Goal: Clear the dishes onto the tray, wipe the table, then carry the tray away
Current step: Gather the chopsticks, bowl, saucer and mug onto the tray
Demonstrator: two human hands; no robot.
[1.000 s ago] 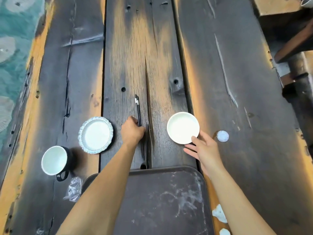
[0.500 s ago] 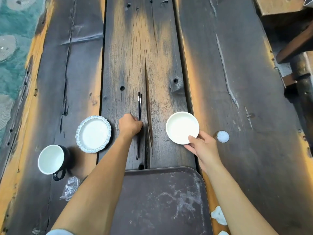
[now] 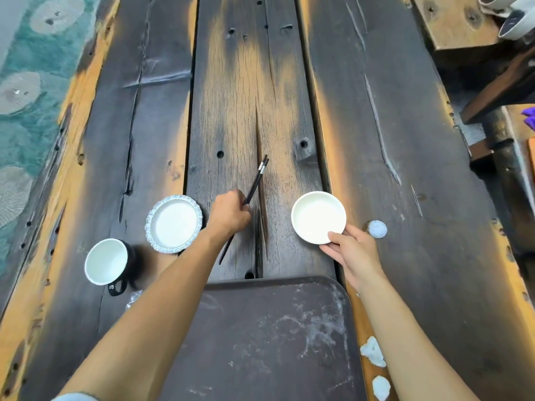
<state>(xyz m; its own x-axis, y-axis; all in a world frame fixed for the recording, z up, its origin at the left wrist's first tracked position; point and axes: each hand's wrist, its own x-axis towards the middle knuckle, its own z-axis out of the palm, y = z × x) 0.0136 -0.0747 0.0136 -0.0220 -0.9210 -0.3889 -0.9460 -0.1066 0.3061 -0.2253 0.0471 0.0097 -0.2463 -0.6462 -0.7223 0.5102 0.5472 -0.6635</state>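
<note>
Dark brown plastic tray (image 3: 260, 342) near, bare; left hand (image 3: 228, 215) pinches black chopsticks (image 3: 254, 183), right hand (image 3: 351, 250) pinches white round bowl's (image 3: 318, 217) rim; scalloped plate (image 3: 173, 224), black mug (image 3: 108, 261), wiping remain.

The table (image 3: 390, 140) is made of rough, weathered wooden planks, dark-stained and worn to bare orange grain, with cracks and knot holes. Beyond the fingertips of the left hand (image 3: 228, 215), thin black chopsticks (image 3: 256, 180) with a smooth finish and pale metallic-looking bands are seen. Pinched at its rim by the right hand (image 3: 351, 250), a white bowl (image 3: 317, 217) looks like smooth, matt ceramic. The dark tray (image 3: 260, 342) below both wrists appears to be matt plastic, scuffed with whitish scratches.
</note>
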